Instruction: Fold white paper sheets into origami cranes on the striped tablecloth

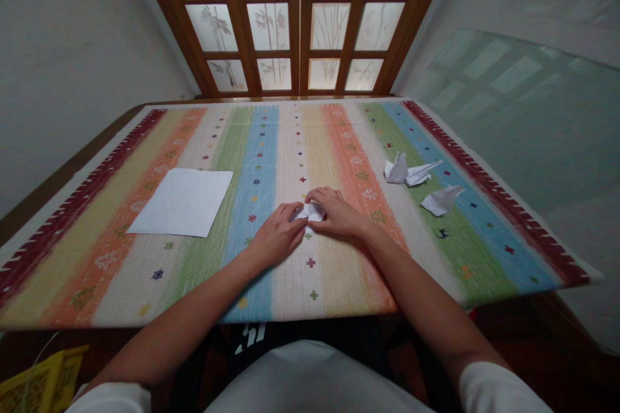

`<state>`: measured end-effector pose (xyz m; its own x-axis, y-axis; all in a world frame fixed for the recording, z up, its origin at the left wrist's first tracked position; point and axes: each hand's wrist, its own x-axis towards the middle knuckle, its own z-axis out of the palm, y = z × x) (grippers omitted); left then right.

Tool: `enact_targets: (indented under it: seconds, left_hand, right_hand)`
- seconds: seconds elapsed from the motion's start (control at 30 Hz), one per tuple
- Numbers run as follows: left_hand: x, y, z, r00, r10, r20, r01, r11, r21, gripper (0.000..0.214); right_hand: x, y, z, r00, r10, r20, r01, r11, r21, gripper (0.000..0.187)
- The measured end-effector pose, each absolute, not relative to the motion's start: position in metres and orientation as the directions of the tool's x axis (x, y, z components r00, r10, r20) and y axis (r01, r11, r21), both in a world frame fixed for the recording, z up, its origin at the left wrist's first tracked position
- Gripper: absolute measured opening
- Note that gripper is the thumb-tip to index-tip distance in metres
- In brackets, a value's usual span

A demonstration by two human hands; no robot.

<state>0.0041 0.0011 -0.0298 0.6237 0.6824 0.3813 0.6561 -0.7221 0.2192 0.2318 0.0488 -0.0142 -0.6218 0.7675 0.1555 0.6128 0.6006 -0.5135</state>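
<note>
Between my two hands, a small folded piece of white paper (316, 211) rests at the middle of the striped tablecloth. My left hand (279, 232) pinches its left side, thumb and fingers closed on it. On the other side my right hand (335, 211) grips the paper with curled fingers. Parts of the paper are hidden under the fingers, so its exact shape cannot be made out. Off to the right sit several folded white paper cranes, one of them a crane (440, 201) nearest to me. White square paper (181, 203) lies flat to the left of my hands.
A striped cloth (256, 142) covers the table. Behind the table's far edge stands a wooden door with glass panes (268, 26). A glass panel (523, 110) leans at the right wall. Below the left front edge is a yellow crate (43, 381).
</note>
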Motion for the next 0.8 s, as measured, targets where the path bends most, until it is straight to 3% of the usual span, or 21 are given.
enact_targets:
  seconds: [0.13,0.27,0.43,0.53,0.6,0.7,0.8]
  left_hand:
    - [0.004,0.0,-0.028,0.654,0.684,0.324,0.656,-0.726,0.209,0.018]
    - [0.004,0.0,-0.028,0.651,0.691,0.313,0.659,-0.72,0.218,0.026]
    - [0.002,-0.002,-0.023,0.642,0.697,0.319,0.645,-0.716,0.266,0.03]
    - [0.0,-0.003,-0.022,0.643,0.68,0.352,0.597,-0.733,0.327,0.05]
    - [0.0,-0.003,-0.022,0.634,0.676,0.376,0.569,-0.737,0.365,0.058]
    - [0.001,-0.002,-0.022,0.577,0.707,0.409,0.563,-0.707,0.429,0.046]
    - [0.001,0.001,-0.019,0.441,0.795,0.415,0.565,-0.606,0.56,0.035]
  right_hand:
    - [0.231,0.048,-0.011,-0.589,0.792,0.161,0.579,0.552,-0.6,0.044]
    - [0.235,0.051,-0.008,-0.591,0.798,0.121,0.459,0.455,-0.763,0.055]
    - [0.241,0.058,-0.006,-0.561,0.827,0.05,0.336,0.282,-0.899,0.039]
    - [0.242,0.063,-0.008,-0.493,0.87,-0.011,0.218,0.111,-0.97,0.031]
    - [0.241,0.064,-0.009,-0.433,0.898,-0.079,0.109,-0.035,-0.993,0.031]
    - [0.239,0.062,-0.008,-0.396,0.9,-0.184,-0.103,-0.243,-0.965,0.028]
    - [0.238,0.058,-0.005,-0.424,0.888,-0.18,-0.235,-0.299,-0.925,0.022]
